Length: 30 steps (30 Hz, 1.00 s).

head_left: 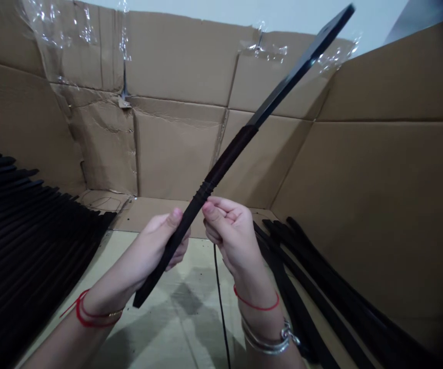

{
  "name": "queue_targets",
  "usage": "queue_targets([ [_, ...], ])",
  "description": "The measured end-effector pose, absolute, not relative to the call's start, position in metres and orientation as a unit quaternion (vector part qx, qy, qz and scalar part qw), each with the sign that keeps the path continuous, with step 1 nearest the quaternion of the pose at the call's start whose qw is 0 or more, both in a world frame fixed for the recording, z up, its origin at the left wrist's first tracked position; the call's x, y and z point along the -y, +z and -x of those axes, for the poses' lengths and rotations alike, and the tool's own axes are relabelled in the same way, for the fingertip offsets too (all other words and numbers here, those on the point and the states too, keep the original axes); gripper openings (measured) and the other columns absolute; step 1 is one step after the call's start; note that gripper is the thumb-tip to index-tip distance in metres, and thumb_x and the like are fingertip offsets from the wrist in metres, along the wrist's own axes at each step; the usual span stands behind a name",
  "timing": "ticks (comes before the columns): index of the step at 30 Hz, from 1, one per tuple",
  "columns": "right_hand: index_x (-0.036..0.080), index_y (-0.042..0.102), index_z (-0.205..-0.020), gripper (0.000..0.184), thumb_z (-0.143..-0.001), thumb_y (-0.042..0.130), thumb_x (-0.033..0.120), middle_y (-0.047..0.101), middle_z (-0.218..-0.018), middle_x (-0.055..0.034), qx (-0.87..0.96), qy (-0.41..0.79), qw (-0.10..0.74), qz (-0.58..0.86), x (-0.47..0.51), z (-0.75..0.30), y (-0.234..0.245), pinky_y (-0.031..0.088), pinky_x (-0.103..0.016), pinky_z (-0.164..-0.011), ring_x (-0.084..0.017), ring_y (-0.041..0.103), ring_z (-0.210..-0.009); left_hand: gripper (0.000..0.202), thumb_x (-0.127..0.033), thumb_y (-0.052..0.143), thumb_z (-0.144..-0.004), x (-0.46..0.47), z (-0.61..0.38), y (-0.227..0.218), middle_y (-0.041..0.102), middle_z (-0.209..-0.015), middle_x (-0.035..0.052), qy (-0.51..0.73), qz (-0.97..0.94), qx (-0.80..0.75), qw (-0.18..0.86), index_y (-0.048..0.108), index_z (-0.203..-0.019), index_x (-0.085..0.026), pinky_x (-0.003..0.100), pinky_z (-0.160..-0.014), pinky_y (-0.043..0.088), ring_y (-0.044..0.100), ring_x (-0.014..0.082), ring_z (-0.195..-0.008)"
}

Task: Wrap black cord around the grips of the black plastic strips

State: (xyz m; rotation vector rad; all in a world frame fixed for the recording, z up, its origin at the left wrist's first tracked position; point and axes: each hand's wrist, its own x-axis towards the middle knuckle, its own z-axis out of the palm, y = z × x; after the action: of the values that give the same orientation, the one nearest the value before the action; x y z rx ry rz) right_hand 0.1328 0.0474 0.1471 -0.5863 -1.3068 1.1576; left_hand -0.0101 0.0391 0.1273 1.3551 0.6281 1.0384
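The person holds a long black flat bar up in the air, tilted, with its upper end pointing up and to the right, in front of a cardboard wall. The lower half of the bar has a black ribbed sleeve, and the upper half is flat and thin. The left hand is clamped around the lower part of this sleeve, with the thumb on top. The right hand is just beside the bar, with its fingers curled, but I cannot tell if it grips the bar or only touches it. The 2 hands stay apart, with the bar between them.

Each wrist has a red string, and the right wrist also has silver bangles. On the left side lies a stack of black bars, and on the right side more black bars lie in a loose group. A thin black cable runs below the hands. Clear tape holds the cardboard pieces together.
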Motion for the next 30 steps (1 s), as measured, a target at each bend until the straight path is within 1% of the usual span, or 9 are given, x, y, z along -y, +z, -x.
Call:
queue_targets([
  [3, 0.016, 0.062, -0.079, 0.031, -0.071, 0.081, 0.038, 0.029, -0.049, 0.0109, 0.518, 0.488, 0.655, 0.255, -0.049, -0.127, 0.144, 0.011, -0.021, -0.038, -0.003, 0.014, -0.040, 0.068, -0.084, 0.045, -0.081, -0.042, 0.004, 0.122, 0.031, -0.052, -0.0052, 0.444, -0.584, -0.282, 0.619, 0.037, -0.069, -0.017, 0.016, -0.038, 0.026, 0.030, 0.0060, -0.042],
  [6, 0.016, 0.062, -0.076, 0.029, -0.071, 0.080, 0.039, 0.031, -0.051, 0.0092, 0.512, 0.409, 0.698, 0.289, -0.049, -0.123, 0.141, 0.013, -0.023, -0.037, -0.004, 0.018, -0.042, 0.063, -0.078, 0.043, -0.088, -0.037, 0.000, 0.117, 0.045, -0.063, -0.0008, 0.516, -0.609, -0.311, 0.516, 0.046, -0.084, -0.015, 0.017, -0.049, 0.038, 0.044, 0.0090, -0.054],
  [9, 0.017, 0.063, -0.075, 0.029, -0.070, 0.081, 0.039, 0.031, -0.052, 0.0084, 0.509, 0.378, 0.708, 0.311, -0.048, -0.122, 0.142, 0.014, -0.023, -0.038, -0.005, 0.019, -0.043, 0.052, -0.068, 0.046, -0.093, -0.030, 0.002, 0.119, 0.042, -0.067, -0.0033, 0.524, -0.616, -0.308, 0.501, 0.047, -0.092, -0.016, 0.014, -0.046, 0.033, 0.039, 0.0062, -0.052],
  [12, 0.017, 0.060, -0.074, 0.029, -0.070, 0.082, 0.036, 0.030, -0.051, 0.0094, 0.511, 0.425, 0.689, 0.288, -0.047, -0.125, 0.145, 0.013, -0.021, -0.038, -0.003, 0.016, -0.042, 0.049, -0.063, 0.044, -0.096, -0.028, 0.008, 0.125, 0.040, -0.062, -0.0047, 0.487, -0.610, -0.275, 0.562, 0.049, -0.094, -0.015, 0.013, -0.038, 0.028, 0.033, 0.0043, -0.043],
  [15, 0.017, 0.059, -0.072, 0.027, -0.073, 0.080, 0.034, 0.029, -0.052, 0.0096, 0.521, 0.420, 0.690, 0.275, -0.047, -0.129, 0.145, 0.013, -0.020, -0.037, -0.003, 0.015, -0.042, 0.051, -0.063, 0.039, -0.097, -0.034, 0.010, 0.127, 0.049, -0.061, -0.0014, 0.432, -0.620, -0.228, 0.614, 0.051, -0.094, -0.013, 0.016, -0.040, 0.037, 0.042, 0.0069, -0.041],
  [18, 0.017, 0.063, -0.075, 0.023, -0.073, 0.081, 0.031, 0.030, -0.055, 0.0084, 0.502, 0.356, 0.737, 0.280, -0.049, -0.130, 0.143, 0.012, -0.020, -0.037, -0.003, 0.018, -0.043, 0.052, -0.062, 0.047, -0.094, -0.040, 0.007, 0.125, 0.056, -0.067, 0.0033, 0.470, -0.642, -0.278, 0.538, 0.051, -0.084, -0.012, 0.015, -0.050, 0.043, 0.053, 0.0089, -0.053],
  [23, 0.014, 0.069, -0.087, 0.034, -0.074, 0.078, 0.044, 0.025, -0.052, 0.0100, 0.530, 0.462, 0.661, 0.261, -0.043, -0.130, 0.147, 0.011, -0.021, -0.037, -0.003, 0.014, -0.042, 0.060, -0.072, 0.046, -0.089, -0.036, 0.003, 0.121, 0.039, -0.052, -0.0045, 0.488, -0.568, -0.311, 0.585, 0.047, -0.075, -0.014, 0.012, -0.036, 0.024, 0.030, 0.0039, -0.040],
  [26, 0.012, 0.070, -0.096, 0.040, -0.077, 0.075, 0.046, 0.026, -0.050, 0.0107, 0.544, 0.486, 0.634, 0.256, -0.040, -0.131, 0.149, 0.011, -0.021, -0.037, -0.003, 0.013, -0.041, 0.062, -0.076, 0.045, -0.087, -0.032, 0.003, 0.119, 0.037, -0.051, -0.0056, 0.436, -0.571, -0.252, 0.648, 0.046, -0.080, -0.015, 0.013, -0.036, 0.027, 0.029, 0.0047, -0.040],
  [30, 0.011, 0.068, -0.093, 0.038, -0.073, 0.080, 0.042, 0.031, -0.051, 0.0100, 0.529, 0.433, 0.679, 0.268, -0.042, -0.131, 0.146, 0.010, -0.020, -0.037, -0.002, 0.016, -0.042, 0.048, -0.062, 0.056, -0.091, -0.032, 0.000, 0.115, 0.047, -0.061, -0.0027, 0.495, -0.648, -0.291, 0.500, 0.047, -0.085, -0.015, 0.012, -0.046, 0.034, 0.042, 0.0062, -0.051],
])
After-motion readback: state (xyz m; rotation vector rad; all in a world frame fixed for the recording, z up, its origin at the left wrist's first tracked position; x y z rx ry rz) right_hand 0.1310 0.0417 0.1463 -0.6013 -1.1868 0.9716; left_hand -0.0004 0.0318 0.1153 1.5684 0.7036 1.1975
